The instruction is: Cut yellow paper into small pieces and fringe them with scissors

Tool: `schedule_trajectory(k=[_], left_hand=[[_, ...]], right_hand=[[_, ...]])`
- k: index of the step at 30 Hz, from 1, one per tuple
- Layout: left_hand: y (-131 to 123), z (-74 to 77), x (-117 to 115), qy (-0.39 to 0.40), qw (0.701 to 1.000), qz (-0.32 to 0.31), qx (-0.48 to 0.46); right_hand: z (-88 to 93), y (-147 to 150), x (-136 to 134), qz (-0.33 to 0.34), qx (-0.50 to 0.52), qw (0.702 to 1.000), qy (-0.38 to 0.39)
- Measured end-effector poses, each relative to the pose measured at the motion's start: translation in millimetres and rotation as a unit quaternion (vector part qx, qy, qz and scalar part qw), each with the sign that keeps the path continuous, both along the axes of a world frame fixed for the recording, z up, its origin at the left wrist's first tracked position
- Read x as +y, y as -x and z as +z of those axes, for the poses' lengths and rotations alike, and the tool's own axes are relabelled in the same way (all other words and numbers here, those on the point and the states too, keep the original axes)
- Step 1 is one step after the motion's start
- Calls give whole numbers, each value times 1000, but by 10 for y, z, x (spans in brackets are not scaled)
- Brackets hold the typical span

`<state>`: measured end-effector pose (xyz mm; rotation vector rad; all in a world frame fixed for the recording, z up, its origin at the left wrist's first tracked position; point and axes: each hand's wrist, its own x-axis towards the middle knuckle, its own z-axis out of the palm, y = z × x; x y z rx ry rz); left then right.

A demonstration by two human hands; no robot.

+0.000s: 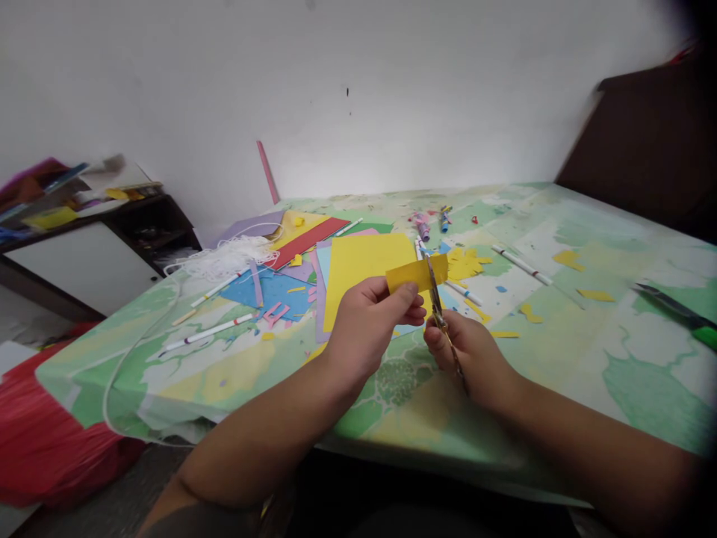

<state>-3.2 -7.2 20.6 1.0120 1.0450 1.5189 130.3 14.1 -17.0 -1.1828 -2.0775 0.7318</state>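
My left hand (pixel 373 317) pinches a small yellow strip of paper (pixel 406 277) between thumb and fingers, above the table. Closed around the handles of a pair of scissors (pixel 435 295) is my right hand (pixel 473 355). The scissor blades point away from me and cross the strip near its right end. Whether the blades are fully closed on it I cannot make out. Behind my hands lies a larger yellow sheet (pixel 364 261) on top of other coloured sheets. A yellow flower-like cutout (pixel 466 263) rests to the right of the strip.
White string (pixel 235 255) is heaped at the left, one strand hanging over the table edge. Blue sheets (pixel 280 291), a red strip (pixel 311 240), white pens (pixel 520 264) and yellow scraps (pixel 568 259) are scattered on the green patterned tablecloth (pixel 218 373). A green-handled cutting tool (pixel 680 312) lies far right.
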Motion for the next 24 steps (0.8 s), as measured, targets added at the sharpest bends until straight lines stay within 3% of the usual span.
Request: schedule_trajectory(k=[9,15,24], left_hand=[[15,44,-9,-7,998,27,47],[55,56,4,-25,995,50,77],[39,91,-38,-33,984,60,167]], right_hand=[[-24,-1,-4,18,21,1000,7],[-75,6,-6,82,58,995,6],[-40,23,-42,84,64,994,-7]])
